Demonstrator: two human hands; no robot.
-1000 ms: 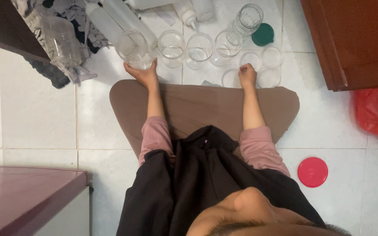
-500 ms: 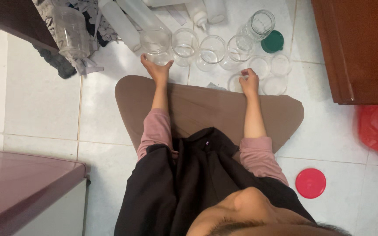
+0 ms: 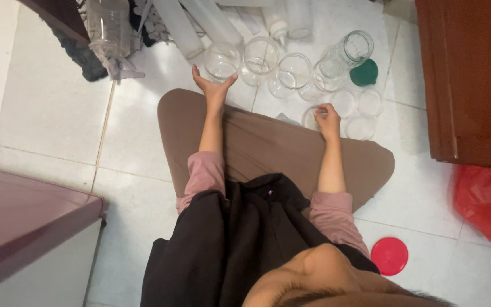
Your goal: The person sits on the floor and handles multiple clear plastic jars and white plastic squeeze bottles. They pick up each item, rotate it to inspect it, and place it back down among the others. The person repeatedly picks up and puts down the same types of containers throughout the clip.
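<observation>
I sit cross-legged on a white tiled floor. My left hand [image 3: 213, 86] reaches over my knee with fingers spread, cupping the near side of a clear glass jar [image 3: 221, 61] that stands on the floor. It is the left end of a row of open glass jars [image 3: 294, 69]. My right hand [image 3: 328, 117] is curled on a clear round lid [image 3: 312, 118] lying flat on the tiles. More clear lids [image 3: 361, 128] lie just right of it.
A green lid [image 3: 365, 73] sits by a tall glass jar [image 3: 354, 46]. White squeeze bottles [image 3: 210, 20] and a clear plastic container [image 3: 108, 25] on a cloth are at the back. A wooden cabinet [image 3: 473, 79], red bag [image 3: 487, 202], red lid [image 3: 389, 256] and purple-topped unit [image 3: 24, 222] surround me.
My left hand set the tilted glass jar upright at the row's left end and spread its fingers. My right hand drew back slightly onto a clear lid. The view shifted.
</observation>
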